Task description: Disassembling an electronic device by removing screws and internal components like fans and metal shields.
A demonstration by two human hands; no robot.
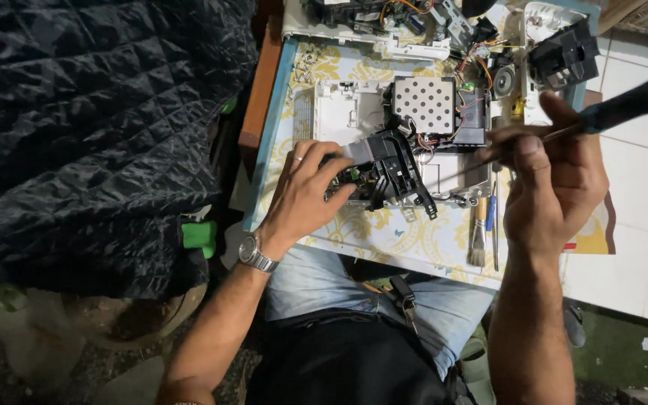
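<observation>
1. While the left hand (pixel 305 191) presses down on it, the black plastic assembly (pixel 388 171) sits at the middle of the opened device, on the small patterned table (pixel 384 232). The fingers (pixel 322 161) are spread and curled over its left end, touching it, seemingly to keep it from shifting.
2. Just right of that assembly, the right hand (pixel 556 176) holds a dark-handled screwdriver (pixel 624 105). Thumb and fingers are clamped together around the shaft near the handle, and the thin tip slants down and left toward the assembly; I cannot tell whether the tip touches anything.
3. Behind the assembly lies a perforated white plate (pixel 423 103), with a tangle of coloured wires (pixel 474 64) and a small round speaker (pixel 502 79) to its right rear.
4. A white plastic casing (pixel 343 112) lies open behind and left of the assembly, likely the shell it came out of.
5. In front and to the right of the assembly, a small paintbrush (pixel 478 236) and a blue-handled tool (pixel 491 217) lie side by side on the table, near the right hand.
6. A metal wristwatch (pixel 255 253) sits on the left wrist, in front and left of the assembly.
7. Far left of the assembly hangs a dark quilted cover (pixel 91 127), well apart from the work.
</observation>
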